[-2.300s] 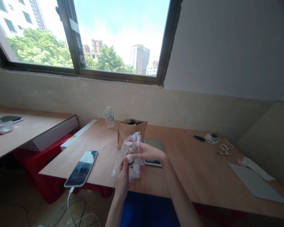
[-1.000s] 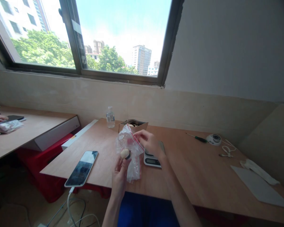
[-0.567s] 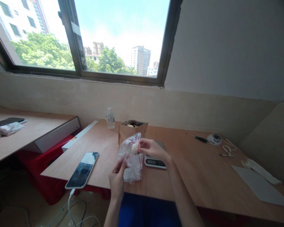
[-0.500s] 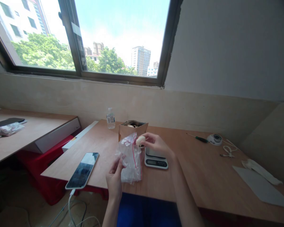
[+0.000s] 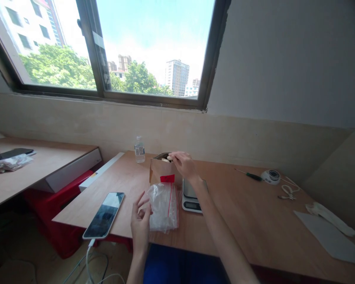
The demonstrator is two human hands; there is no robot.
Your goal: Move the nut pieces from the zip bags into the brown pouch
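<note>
My right hand (image 5: 183, 163) reaches over the mouth of the brown cardboard box (image 5: 158, 170), fingers pinched on a small pale rounded piece (image 5: 169, 157). Its exact kind is too small to make out. More pale pieces show just inside the rim. My left hand (image 5: 141, 215) is open, fingers apart, beside a stack of clear zip-lock bags (image 5: 163, 209) with red seal lines. A red strip (image 5: 167, 178) stands out at the front of the box. Right of the bags, a small digital scale (image 5: 192, 206) is partly covered by my right wrist.
A phone (image 5: 104, 216) on a white charging cable lies at the table's left edge. Behind it stands a water bottle (image 5: 139, 150). To the right are a screwdriver (image 5: 253, 176), a white dome camera (image 5: 270, 177) with its cable, and a white sheet (image 5: 328, 236).
My right hand has moved up and away from the bags to the box mouth with the pale piece. My left hand has let go of the plastic bag and opened.
</note>
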